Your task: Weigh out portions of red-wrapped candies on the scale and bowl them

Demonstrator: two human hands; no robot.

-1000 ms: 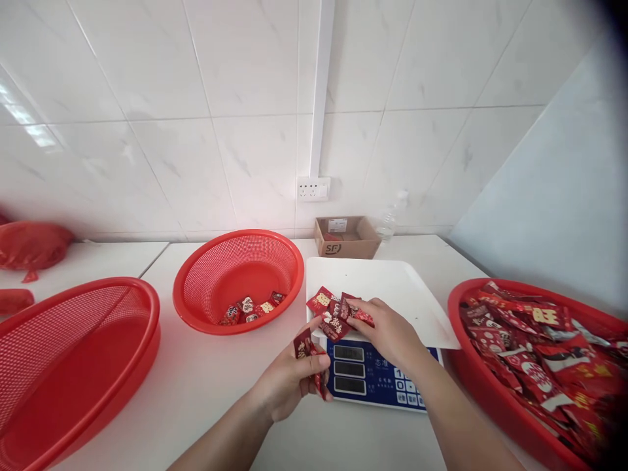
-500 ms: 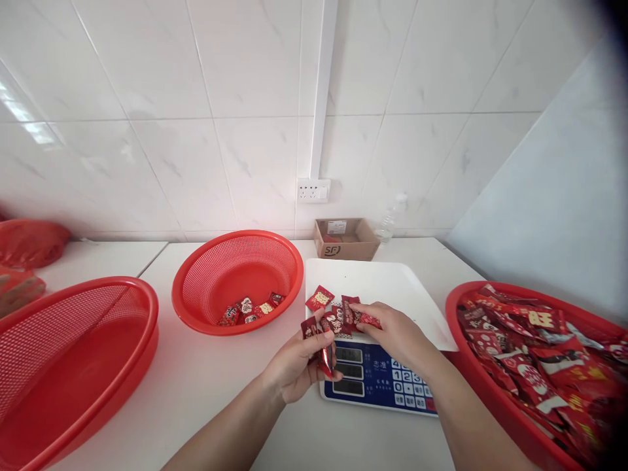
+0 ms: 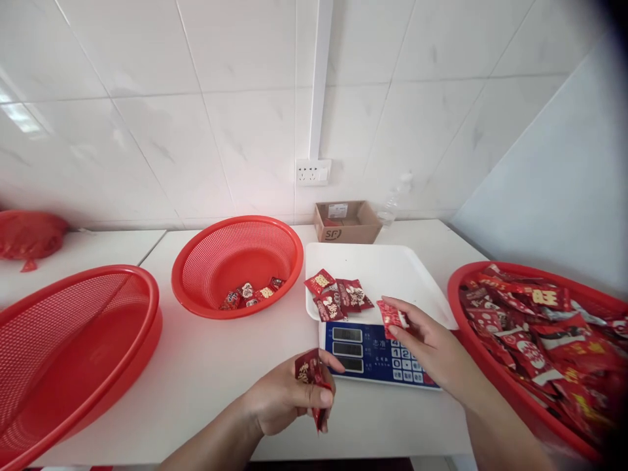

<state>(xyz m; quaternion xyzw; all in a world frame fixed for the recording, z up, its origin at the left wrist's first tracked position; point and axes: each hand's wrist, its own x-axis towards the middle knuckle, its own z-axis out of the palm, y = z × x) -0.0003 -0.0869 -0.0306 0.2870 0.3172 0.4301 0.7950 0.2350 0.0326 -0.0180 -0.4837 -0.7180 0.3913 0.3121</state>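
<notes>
My left hand (image 3: 294, 394) is closed on dark red snack packets (image 3: 310, 374), held in front of the scale near the table's front edge. Between the thumb and fingers of my right hand (image 3: 426, 339) is a small red packet (image 3: 391, 318), above the right part of the scale's blue keypad panel (image 3: 375, 366). Several red packets (image 3: 354, 296) lie together at the left front of the white weighing tray (image 3: 387, 261). Digits on the scale's displays are too faint to read.
On the right, a red basket (image 3: 458, 278) holds many snack packets. A red mesh basket (image 3: 206, 252) with several packets stands left of the scale, and another red basket (image 3: 152, 307) farther left. A cardboard box (image 3: 356, 233) and clear bottle (image 3: 392, 203) stand behind.
Both hands have drawn back from the weighing tray, the left toward me, the right rightward with a red packet. Several packets now rest on the tray. Another person's hand at far left is gone.
</notes>
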